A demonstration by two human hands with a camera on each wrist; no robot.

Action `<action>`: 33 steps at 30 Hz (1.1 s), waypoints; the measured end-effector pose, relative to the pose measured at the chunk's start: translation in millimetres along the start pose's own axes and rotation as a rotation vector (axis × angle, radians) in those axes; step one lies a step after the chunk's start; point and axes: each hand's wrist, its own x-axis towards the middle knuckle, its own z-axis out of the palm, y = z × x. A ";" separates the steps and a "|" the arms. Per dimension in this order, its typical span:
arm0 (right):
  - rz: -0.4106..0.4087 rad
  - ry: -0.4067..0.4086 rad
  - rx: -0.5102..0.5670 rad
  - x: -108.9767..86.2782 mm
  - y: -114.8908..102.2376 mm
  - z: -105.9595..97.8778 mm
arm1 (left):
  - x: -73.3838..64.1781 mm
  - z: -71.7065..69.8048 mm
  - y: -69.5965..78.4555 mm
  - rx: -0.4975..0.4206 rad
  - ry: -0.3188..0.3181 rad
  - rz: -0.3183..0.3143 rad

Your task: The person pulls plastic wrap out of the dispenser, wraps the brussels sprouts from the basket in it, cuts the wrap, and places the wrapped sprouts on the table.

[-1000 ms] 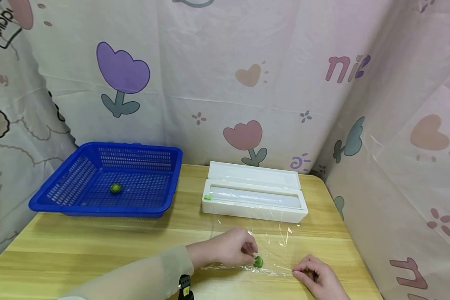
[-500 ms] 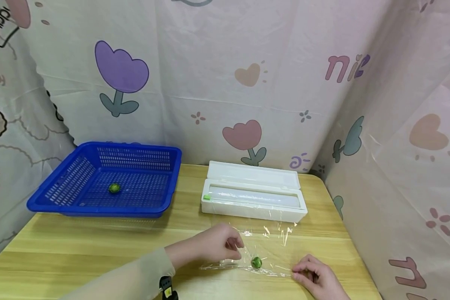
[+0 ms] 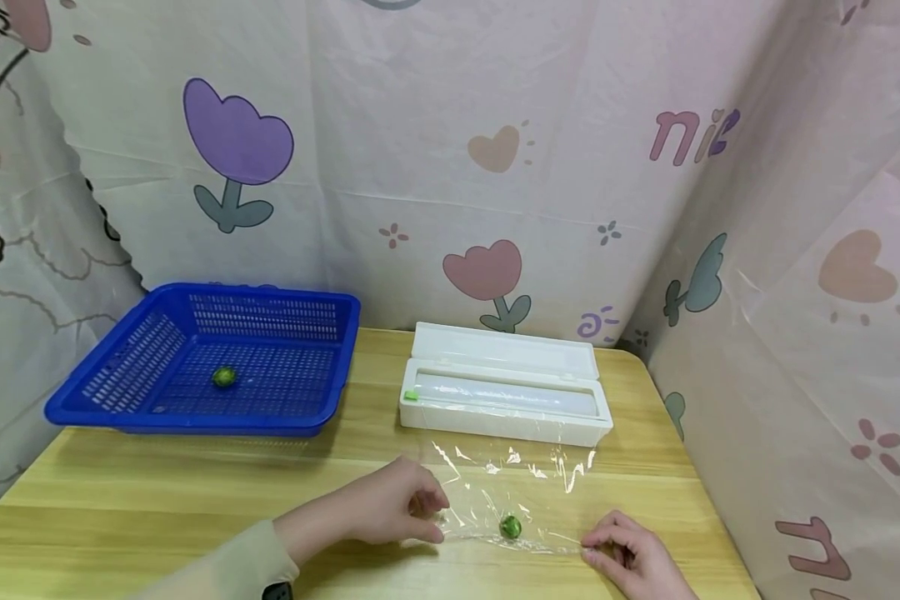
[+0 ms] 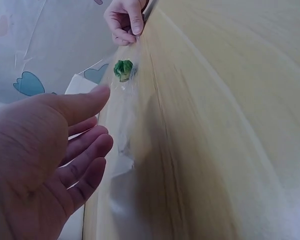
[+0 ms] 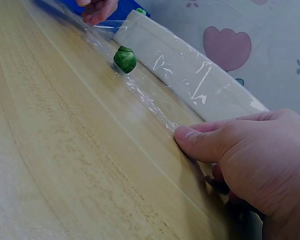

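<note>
A Brussels sprout (image 3: 510,527) lies on a sheet of cling film (image 3: 487,492) near the film's front edge. The film runs out from a white dispenser box (image 3: 506,423) with its lid raised. At the film's right front corner, my right hand (image 3: 633,552) pinches the edge between thumb and fingers, which the right wrist view shows closely. My left hand (image 3: 390,504) is left of the sprout at the film's left side. Its thumb and fingers (image 4: 97,145) stand apart, loosely bent, with nothing between them.
A blue plastic basket (image 3: 337,400) stands at the back left with another sprout (image 3: 224,377) inside. The wooden table (image 3: 157,492) meets printed cloth (image 3: 390,150) at the back and right.
My left hand has moved left, away from the sprout, leaving it on the film. The right hand keeps its pinch on the film corner.
</note>
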 end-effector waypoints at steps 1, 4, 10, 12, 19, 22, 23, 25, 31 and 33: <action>-0.006 -0.001 0.000 -0.1 0.1 0.1 | -2.8 -0.1 -0.8 0.002 0.000 -0.010; -0.008 -0.004 -0.001 -0.6 0.7 0.5 | -10.1 0.7 -3.3 0.008 -0.009 -0.033; -0.024 -0.003 -0.004 -2.6 2.9 1.2 | -18.9 5.5 -6.3 0.091 -0.033 0.025; -0.033 0.001 -0.004 -2.9 3.0 1.4 | -20.2 7.1 -6.9 0.122 -0.032 0.055; -0.010 0.011 -0.016 -0.2 -0.9 0.9 | -22.4 9.7 -10.3 0.222 -0.011 0.142; 0.006 0.013 -0.028 0.9 -3.5 0.6 | -23.5 9.0 -9.9 0.239 0.005 0.150; -0.001 0.016 -0.032 1.2 -3.6 0.7 | -23.8 8.5 -9.7 0.241 0.010 0.147; -0.022 0.025 -0.039 1.8 -3.5 1.3 | -24.3 7.4 -8.9 0.237 0.018 0.134; -0.038 0.051 -0.051 3.0 -6.3 4.6 | -23.7 6.4 -10.3 0.187 0.023 0.112; -0.003 0.065 -0.057 3.5 -8.9 5.9 | -24.1 7.4 -12.1 0.167 0.032 0.111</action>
